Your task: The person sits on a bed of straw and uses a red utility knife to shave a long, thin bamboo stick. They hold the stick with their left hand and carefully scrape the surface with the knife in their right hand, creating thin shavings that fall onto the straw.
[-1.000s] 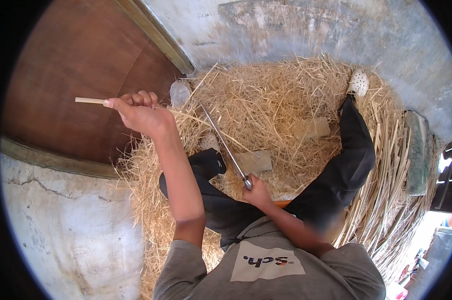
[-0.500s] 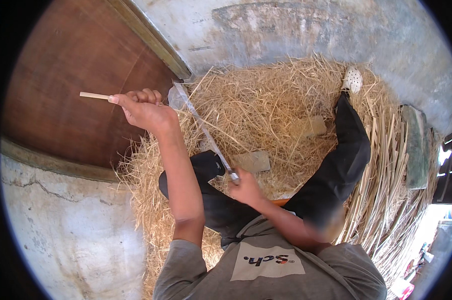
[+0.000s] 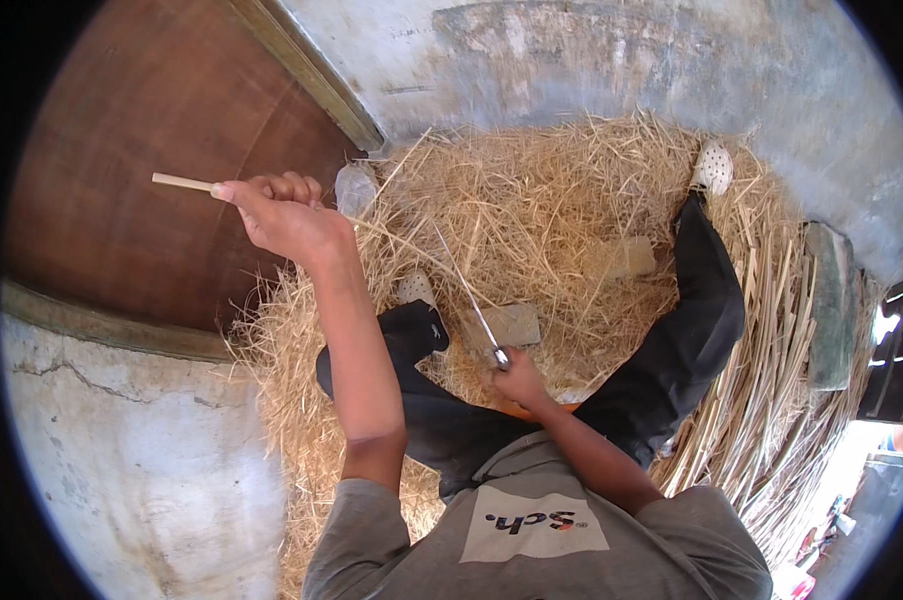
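Observation:
My left hand (image 3: 286,215) is raised in front of the brown door, its fingers closed round a slim pale stick (image 3: 183,182) that looks like split bamboo. One blunt end sticks out to the left past my thumb. A thin pale length trails from the other side of the fist toward the straw; whether it is the same piece I cannot tell. Lower down, between my knees, my right hand (image 3: 519,380) grips the handle of a long-bladed knife (image 3: 469,290). Its blade points up and to the left over the straw, seen nearly edge-on, apart from the stick.
Loose straw (image 3: 551,190) covers the floor around my feet. Two flat blocks (image 3: 511,325) lie in it. A bundle of long pale strips (image 3: 751,350) runs along the right. A brown door (image 3: 161,130) stands at left, with a clear plastic bag (image 3: 354,190) beside its frame.
My right hand has moved right and slightly down with the knife, and the blade has turned from broadside to nearly edge-on. The left hand and stick have barely shifted.

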The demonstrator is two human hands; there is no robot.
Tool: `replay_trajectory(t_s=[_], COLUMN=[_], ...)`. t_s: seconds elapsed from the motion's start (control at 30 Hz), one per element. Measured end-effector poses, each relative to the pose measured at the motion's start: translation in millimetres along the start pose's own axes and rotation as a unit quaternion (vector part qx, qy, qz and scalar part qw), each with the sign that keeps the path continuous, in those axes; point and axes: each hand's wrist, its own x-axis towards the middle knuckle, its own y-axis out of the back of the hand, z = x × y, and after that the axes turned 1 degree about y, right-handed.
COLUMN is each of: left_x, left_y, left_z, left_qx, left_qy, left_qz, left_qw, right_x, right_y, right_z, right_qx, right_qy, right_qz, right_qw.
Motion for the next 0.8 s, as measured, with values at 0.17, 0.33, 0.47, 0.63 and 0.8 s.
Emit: replay_trajectory(t_s=[0.17,0.33,0.47,0.63,0.8], left_x=[7.3,4.2,6.3,14.6,19.2], left_y=[12.7,6.4,-2.0,14.9,13.9], left_z=[-7.1,-4.0,-7.7,-7.2,-6.3], left_qx=[0.011,0.003,-0.001,0.004,-0.036], left_qy=[0.013,0.015,0.019,-0.002,0.049], left_qz=[0.003,0.005,-0.007,-0.006,-0.084], left_qw=[1.000,1.000,1.000,1.000,0.995], right_x=[-16.1,-12.9,16.9,8.9,5.3], right_y=[0.9,10.3,-13.2,13.9,23.3], right_z=[-22.2,-79.5,105.1,40.2,-109.2], right_qx=[0.030,0.094,-0.060,-0.050,0.099], right_qy=[0.040,0.080,-0.070,-0.068,0.107], right_qz=[-0.012,0.012,0.003,-0.071,-0.037], right_qw=[0.999,0.992,0.996,0.994,0.989])
